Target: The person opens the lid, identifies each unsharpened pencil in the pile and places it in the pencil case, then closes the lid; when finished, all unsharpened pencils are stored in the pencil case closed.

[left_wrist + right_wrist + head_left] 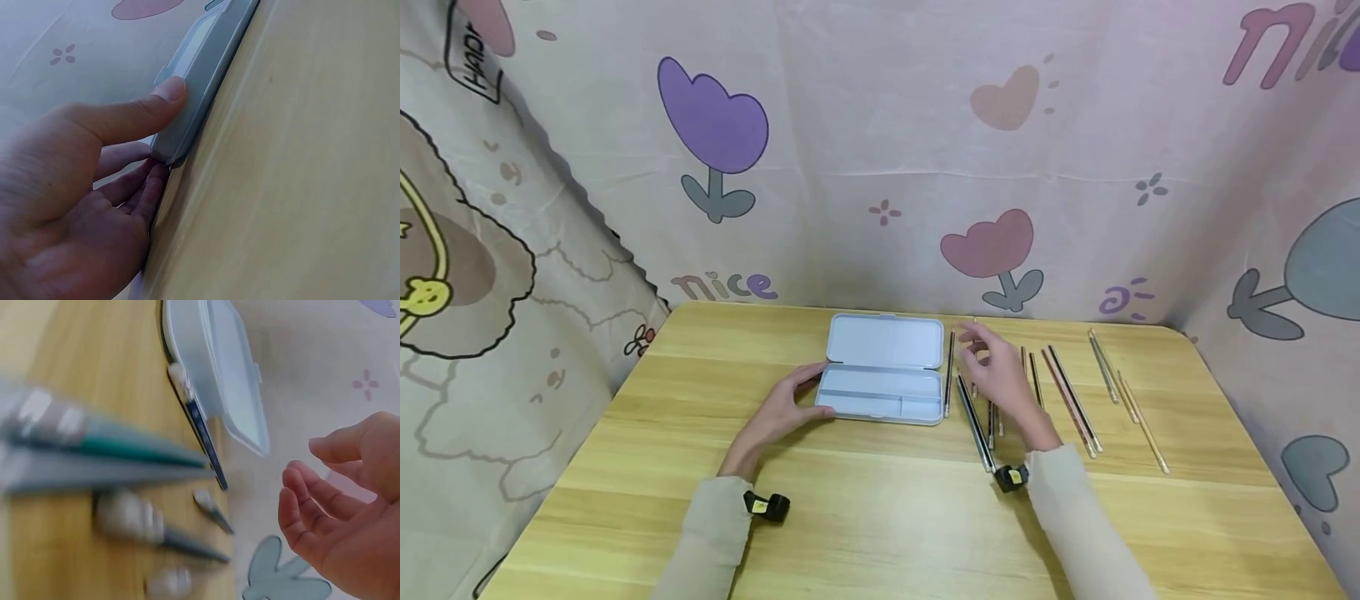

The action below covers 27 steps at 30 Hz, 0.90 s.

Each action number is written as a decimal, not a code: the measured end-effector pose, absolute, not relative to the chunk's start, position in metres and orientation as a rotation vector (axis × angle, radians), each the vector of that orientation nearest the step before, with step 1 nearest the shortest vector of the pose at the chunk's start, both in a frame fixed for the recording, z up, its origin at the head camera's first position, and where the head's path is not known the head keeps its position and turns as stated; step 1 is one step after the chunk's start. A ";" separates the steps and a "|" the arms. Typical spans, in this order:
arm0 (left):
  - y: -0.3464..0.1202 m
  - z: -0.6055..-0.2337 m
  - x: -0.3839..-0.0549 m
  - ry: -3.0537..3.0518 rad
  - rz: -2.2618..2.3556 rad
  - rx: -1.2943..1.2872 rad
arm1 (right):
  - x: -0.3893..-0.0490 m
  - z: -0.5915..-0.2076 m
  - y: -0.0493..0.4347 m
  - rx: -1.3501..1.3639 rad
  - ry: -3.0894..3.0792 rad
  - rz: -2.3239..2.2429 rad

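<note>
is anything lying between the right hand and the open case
Yes: a dark paintbrush lies flat on the table between the right hand and the light blue case, alongside the case's right edge. The hand could probably pass over it.

right-wrist view | teal brush (134, 445): blurred, left end cut | case (195, 353): top cut

The head view is bright, the left wrist's dimmer, the right's nearest pencils (125, 444) badly blurred.

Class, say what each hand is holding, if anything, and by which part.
The left hand grips the open case by its left end; the right hand holds nothing.
</note>
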<state>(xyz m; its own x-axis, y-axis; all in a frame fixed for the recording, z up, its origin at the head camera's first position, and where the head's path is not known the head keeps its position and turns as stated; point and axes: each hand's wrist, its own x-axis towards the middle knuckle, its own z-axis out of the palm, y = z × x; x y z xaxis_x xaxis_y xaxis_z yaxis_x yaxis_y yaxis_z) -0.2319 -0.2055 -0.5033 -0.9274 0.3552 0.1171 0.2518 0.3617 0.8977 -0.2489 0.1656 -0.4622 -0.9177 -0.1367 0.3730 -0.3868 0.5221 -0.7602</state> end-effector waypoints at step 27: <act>-0.202 -0.494 -0.225 2.503 1.644 0.552 | -0.204 -0.470 0.304 -0.109 -2.671 1.161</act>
<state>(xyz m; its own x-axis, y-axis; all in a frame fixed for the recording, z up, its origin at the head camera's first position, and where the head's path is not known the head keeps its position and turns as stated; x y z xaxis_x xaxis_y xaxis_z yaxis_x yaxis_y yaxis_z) -0.2247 -0.2020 -0.4939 -0.9297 0.3496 0.1161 0.2454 0.3527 0.9030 -0.2037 0.3036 -0.4699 -0.9717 0.1570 0.1766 -0.0220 0.6840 -0.7292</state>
